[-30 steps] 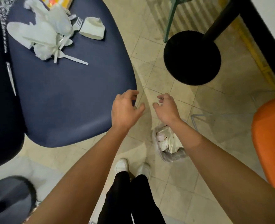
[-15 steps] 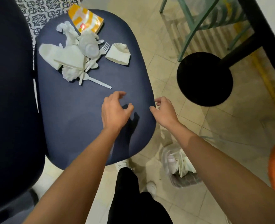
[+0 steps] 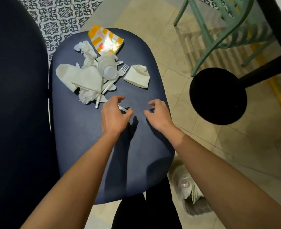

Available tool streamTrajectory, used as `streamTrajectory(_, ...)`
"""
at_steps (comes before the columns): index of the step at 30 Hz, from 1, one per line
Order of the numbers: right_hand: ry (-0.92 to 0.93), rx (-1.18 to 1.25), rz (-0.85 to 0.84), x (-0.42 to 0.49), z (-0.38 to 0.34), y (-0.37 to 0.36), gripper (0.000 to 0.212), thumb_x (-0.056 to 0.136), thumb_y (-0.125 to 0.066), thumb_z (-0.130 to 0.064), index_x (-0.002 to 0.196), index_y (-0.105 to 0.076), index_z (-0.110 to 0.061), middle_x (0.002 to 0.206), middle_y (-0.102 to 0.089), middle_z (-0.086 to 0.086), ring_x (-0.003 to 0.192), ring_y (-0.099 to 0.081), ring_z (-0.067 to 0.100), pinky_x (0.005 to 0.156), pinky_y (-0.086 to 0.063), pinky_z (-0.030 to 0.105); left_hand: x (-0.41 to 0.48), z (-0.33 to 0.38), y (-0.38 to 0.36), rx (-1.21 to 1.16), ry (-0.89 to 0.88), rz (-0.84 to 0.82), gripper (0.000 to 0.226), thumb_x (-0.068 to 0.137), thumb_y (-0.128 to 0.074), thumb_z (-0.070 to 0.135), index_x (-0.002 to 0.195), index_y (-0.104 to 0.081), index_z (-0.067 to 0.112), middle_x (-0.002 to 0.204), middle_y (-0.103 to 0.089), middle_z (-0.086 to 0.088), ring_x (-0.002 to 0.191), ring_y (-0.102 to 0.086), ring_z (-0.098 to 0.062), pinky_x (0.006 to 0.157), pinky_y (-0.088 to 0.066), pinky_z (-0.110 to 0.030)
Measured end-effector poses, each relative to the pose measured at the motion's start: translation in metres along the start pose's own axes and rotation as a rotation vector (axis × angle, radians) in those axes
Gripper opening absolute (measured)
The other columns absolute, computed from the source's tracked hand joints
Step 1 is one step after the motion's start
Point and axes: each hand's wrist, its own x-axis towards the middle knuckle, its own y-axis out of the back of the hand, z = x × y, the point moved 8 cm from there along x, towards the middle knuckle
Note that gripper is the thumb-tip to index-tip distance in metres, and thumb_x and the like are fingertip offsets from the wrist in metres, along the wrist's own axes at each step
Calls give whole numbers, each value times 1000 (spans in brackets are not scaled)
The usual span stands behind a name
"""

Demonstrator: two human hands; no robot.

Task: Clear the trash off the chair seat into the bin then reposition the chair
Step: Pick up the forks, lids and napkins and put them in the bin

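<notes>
The trash (image 3: pixel 87 76) sits in a heap at the top of the chair seat (image 3: pixel 80 146), up and left of the hands. The left hand (image 3: pixel 115 113) is nearer to it than the right hand (image 3: pixel 158 113). Both have loosely bent fingers and hold nothing. The bin (image 3: pixel 194 207) is at the lower right.

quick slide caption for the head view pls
Left hand and right hand hover over navy chair seat beside napkins, plastic fork and wrapper; bin on floor.
</notes>
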Motion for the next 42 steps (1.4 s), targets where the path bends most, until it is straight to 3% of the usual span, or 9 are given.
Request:
streamTrajectory(6, 23, -34, -43, 28, -19, -5, 40, 89, -60, -21, 126, -48, -14, 131, -43, 5, 120, -49, 21, 102, -43, 32, 21, -1, 7, 5, 37, 28, 45, 81, -68, 28, 123, -55, 18, 124, -59, 0, 112, -56, -16, 89, -48, -33)
streamTrajectory(13, 59, -125, -48, 66, -43, 4, 42, 88, -60, -21, 127, -47, -15, 131, -41, 6, 122, -45, 24, 104, -41, 36, 44, -5, 14, -4, 101, 60, 44, 81, -66, 28, 122, -56, 18, 123, -59, 2, 111, -55, -14, 84, -40, -26)
streamTrajectory(18, 127, -231, 70, 86, -69, 12, 53, 85, -63, -22, 132, -40, -16, 136, -34, 8, 125, -38, 25, 104, -40, 40, 60, -2, 21, -11, 110, 87, 45, 80, -66, 28, 122, -56, 16, 122, -60, 0, 113, -55, -18, 87, -42, -27)
streamTrajectory(24, 144, -379, 65, 119, -84, 6, 74, 87, -64, -29, 147, -21, -23, 158, -7, 11, 145, -11, 30, 114, -23, 46, 71, -5, 27, -12, 122, 107, 43, 80, -66, 26, 121, -56, 17, 121, -60, 0, 113, -54, -18, 89, -42, -30)
streamTrajectory(28, 100, -433, -31, 131, -73, -4, 80, 86, -65, -32, 149, -16, -24, 159, -4, 10, 146, -5, 31, 115, -20, 48, 73, -9, 27, -17, 125, 113, 43, 80, -66, 26, 121, -57, 17, 120, -61, 0, 112, -54, -18, 91, -42, -29)
streamTrajectory(35, 86, -446, -59, 129, -56, -16, 78, 84, -69, -31, 145, -21, -23, 153, -18, 10, 139, -21, 31, 110, -31, 48, 70, -14, 25, -44, 146, 94, 44, 79, -67, 28, 120, -56, 19, 120, -61, 2, 112, -55, -16, 92, -48, -34)
streamTrajectory(42, 103, -434, -43, 123, -59, -21, 76, 76, -76, -30, 135, -30, -15, 140, -33, 8, 129, -35, 27, 102, -44, 41, 68, -17, 21, -28, 160, 94, 41, 80, -67, 30, 118, -56, 20, 120, -61, 2, 112, -55, -17, 87, -45, -29)
